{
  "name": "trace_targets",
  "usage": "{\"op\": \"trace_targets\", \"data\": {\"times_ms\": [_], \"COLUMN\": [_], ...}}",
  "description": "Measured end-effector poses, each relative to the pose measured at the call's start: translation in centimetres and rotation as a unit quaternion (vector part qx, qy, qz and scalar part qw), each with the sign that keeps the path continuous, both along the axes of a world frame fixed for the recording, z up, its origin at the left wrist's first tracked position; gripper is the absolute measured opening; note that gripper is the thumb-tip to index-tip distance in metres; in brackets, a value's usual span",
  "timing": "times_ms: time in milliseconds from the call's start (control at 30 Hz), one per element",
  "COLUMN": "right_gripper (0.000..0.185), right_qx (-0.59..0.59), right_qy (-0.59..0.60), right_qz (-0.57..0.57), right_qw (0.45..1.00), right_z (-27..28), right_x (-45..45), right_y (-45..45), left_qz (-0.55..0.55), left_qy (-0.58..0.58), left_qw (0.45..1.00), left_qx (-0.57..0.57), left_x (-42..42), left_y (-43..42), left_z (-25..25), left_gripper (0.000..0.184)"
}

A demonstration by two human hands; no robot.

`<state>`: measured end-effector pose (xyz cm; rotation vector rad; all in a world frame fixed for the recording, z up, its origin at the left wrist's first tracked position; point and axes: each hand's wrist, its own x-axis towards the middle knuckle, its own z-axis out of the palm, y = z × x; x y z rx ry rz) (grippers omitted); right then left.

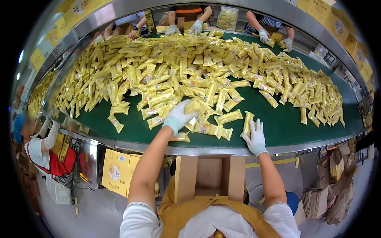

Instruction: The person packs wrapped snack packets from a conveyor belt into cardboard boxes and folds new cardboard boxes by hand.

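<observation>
My left hand (179,117), in a white glove, is closed around yellow wrapped snack packets (197,106), slightly blurred, at the near edge of the heap. Further right, my gloved right hand (256,139) has a single yellow packet (247,123) between thumb and fingers, low over the green belt (214,139). Several loose packets lie between the hands, one of them a flat packet (229,117). An open cardboard box (185,178) stands against my front, below the belt's edge; the part of its inside that shows holds nothing.
A big heap of packets (158,59) spreads across the belt. Gloved co-workers' hands (197,27) work along the far side. A metal rail (190,151) edges the belt near me. Yellow cartons (116,170) stand at left, near a person in a red apron (65,162).
</observation>
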<state>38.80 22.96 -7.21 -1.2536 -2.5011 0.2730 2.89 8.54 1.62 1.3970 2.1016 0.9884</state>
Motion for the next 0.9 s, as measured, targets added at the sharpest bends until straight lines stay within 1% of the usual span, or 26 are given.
{"op": "trace_targets", "data": {"times_ms": [33,67,100,133,167,200,233,267,300,333,400,433,467,500,533,600,633,667,700,733,800,833,900], "right_gripper": [0.080,0.081,0.081,0.082,0.083,0.082,0.080,0.078,0.073,0.068,0.064,0.064,0.064,0.066,0.062,0.058,0.057,0.056,0.055,0.054,0.052,0.045,0.040], "right_qx": [0.006,-0.012,-0.031,-0.049,-0.010,-0.066,-0.077,-0.087,-0.025,-0.050,-0.043,-0.047,-0.052,-0.008,0.039,-0.054,-0.085,-0.116,-0.147,-0.156,-0.172,-0.116,-0.075], "right_qy": [-0.015,-0.001,0.013,0.027,0.032,-0.023,-0.008,0.006,0.089,0.156,0.218,0.255,0.291,0.246,0.191,0.018,-0.008,-0.033,-0.058,-0.071,-0.102,-0.084,0.005], "right_qz": [-0.015,-0.032,-0.049,-0.066,-0.047,-0.115,-0.142,-0.168,-0.140,-0.145,-0.143,-0.132,-0.120,-0.108,-0.115,-0.180,-0.188,-0.198,-0.207,-0.183,-0.136,-0.134,-0.086], "right_qw": [1.000,0.999,0.998,0.996,0.998,0.991,0.987,0.982,0.986,0.976,0.964,0.957,0.948,0.963,0.974,0.982,0.978,0.973,0.965,0.968,0.970,0.981,0.993], "right_z": [-0.1,-0.3,-0.6,-0.7,-0.7,1.7,2.1,2.1,-0.1,0.4,4.2,4.7,5.2,5.8,5.6,4.3,3.8,3.4,3.3,3.3,3.5,4.7,8.6], "right_x": [0.6,1.1,1.7,2.4,3.2,3.1,3.6,4.4,5.5,5.4,2.6,1.1,-0.3,-1.8,-3.2,-5.5,-5.9,-6.1,-6.2,-6.1,-5.5,-5.9,-7.0], "right_y": [-0.4,-0.5,-0.5,-0.4,-0.2,-0.6,-0.5,-0.1,1.1,1.7,1.0,1.1,1.2,1.1,1.4,2.0,2.2,2.5,2.7,3.1,3.9,3.2,1.2], "left_qz": [-0.013,-0.026,-0.022,-0.060,-0.097,-0.133,-0.134,-0.179,-0.179,-0.179,-0.154,-0.140,-0.134,-0.127,-0.119,-0.132,-0.138,-0.125,-0.084,-0.044,0.010,0.057,0.078], "left_qy": [-0.039,-0.078,-0.024,0.006,0.036,0.066,0.133,0.174,0.240,0.304,0.342,0.362,0.353,0.345,0.337,0.316,0.307,0.215,0.168,0.116,-0.006,0.029,0.078], "left_qw": [0.999,0.996,0.999,0.998,0.994,0.988,0.970,0.955,0.936,0.912,0.915,0.914,0.916,0.917,0.918,0.922,0.923,0.957,0.977,0.991,0.999,0.997,0.991], "left_qx": [0.009,0.018,0.029,0.002,-0.025,-0.051,-0.152,-0.158,-0.183,-0.207,-0.147,-0.116,-0.134,-0.152,-0.170,-0.181,-0.186,-0.148,-0.101,-0.053,-0.048,-0.038,-0.074], "left_x": [-0.8,-1.4,-1.1,-1.0,-0.8,-0.3,0.9,0.8,0.7,0.6,-0.1,-0.3,-0.1,0.2,0.6,1.0,1.1,1.3,1.6,2.2,2.8,3.2,3.0], "left_y": [0.6,0.8,0.3,-0.3,-1.3,-2.4,-3.7,-4.8,-5.8,-6.8,-9.3,-9.9,-9.9,-9.8,-9.6,-8.9,-8.5,-8.2,-7.8,-7.4,-5.2,-4.2,-0.8], "left_z": [0.9,1.6,3.0,3.6,3.8,4.3,5.7,4.7,3.4,1.9,-2.7,-3.8,-3.5,-3.0,-2.5,-2.0,-1.8,-1.6,-0.8,0.4,3.1,3.4,1.4], "left_gripper": [0.079,0.077,0.072,0.071,0.071,0.071,0.074,0.074,0.072,0.069,0.066,0.065,0.063,0.062,0.061,0.059,0.059,0.058,0.059,0.060,0.062,0.061,0.061]}}
